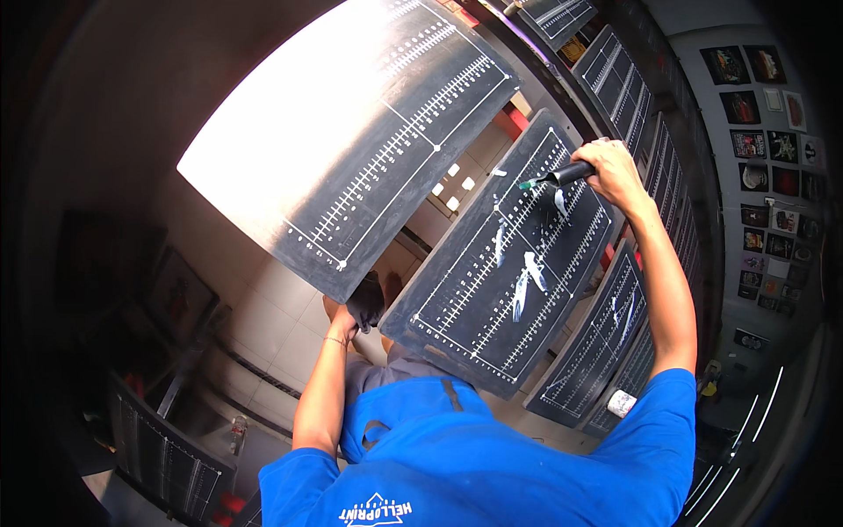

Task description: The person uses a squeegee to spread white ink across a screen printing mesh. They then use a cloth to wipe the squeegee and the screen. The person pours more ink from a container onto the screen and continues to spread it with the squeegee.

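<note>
My right hand (612, 171) is closed round the handle of a black-handled tool (572, 172). Its narrow end, with a bit of green (529, 184) at the tip, hangs over the far half of a black board (457, 303) printed with white ruler lines. White smears (529, 277) mark this board around and below the tool. My left hand (342, 321) is low, by the near corner of a second ruled board (386, 167). Its fingers are curled on a dark, cloth-like bundle (367, 303), partly hidden under the board edge.
Strong glare whitens the far left of the second board. More ruled boards stand at the right (606, 338), far right (615, 75) and lower left (167, 443). A white roll (622, 403) lies near my right elbow. Pictures (783, 147) hang on the right wall.
</note>
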